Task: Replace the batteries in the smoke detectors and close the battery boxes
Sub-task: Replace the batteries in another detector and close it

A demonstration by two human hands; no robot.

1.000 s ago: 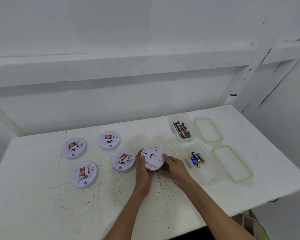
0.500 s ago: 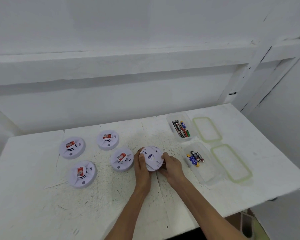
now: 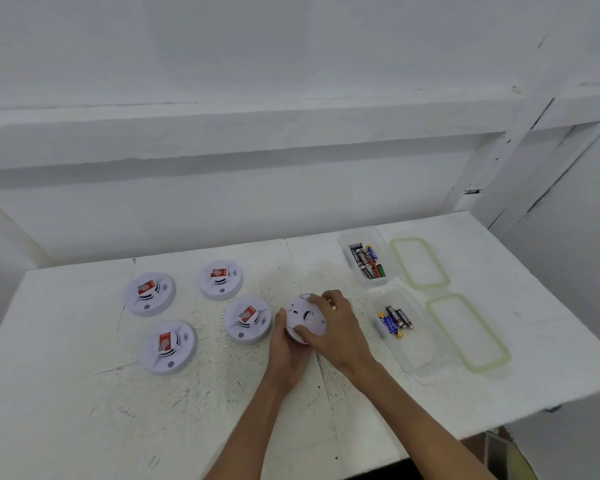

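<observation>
The left hand point(image 3: 286, 344) cups the held smoke detector point(image 3: 305, 318) from its left side, thumb lying up along the rim and the other fingers hidden underneath. The right hand point(image 3: 338, 327) grasps the same unit from the right, fingers curled over its far edge and thumb pressed on the near edge. The detector is tipped with its plain back side up, just above the white table point(image 3: 66, 393) near the middle of the front half (whether it touches the surface cannot be told).

Just left of the hands lies the nearest detector point(image 3: 248, 318), face up with a red label. Farther left and back sits the rear detector point(image 3: 220, 279). Well to the left are the far-left detector point(image 3: 149, 294) and, nearer the front edge, the front-left detector point(image 3: 168, 347). All four lie flat and apart from one another, each bearing a red label.

To the right of the hands stands the near battery box point(image 3: 416, 355), a clear, uncovered tub with a few batteries point(image 3: 395, 320) at its far end. Behind it is the far battery box point(image 3: 390, 271), also uncovered, holding a mixed heap of cells point(image 3: 366, 259). Beside each box, on its right, a clear lid with a green rim lies flat: the near lid point(image 3: 468, 332) and the far lid point(image 3: 420, 263).
</observation>
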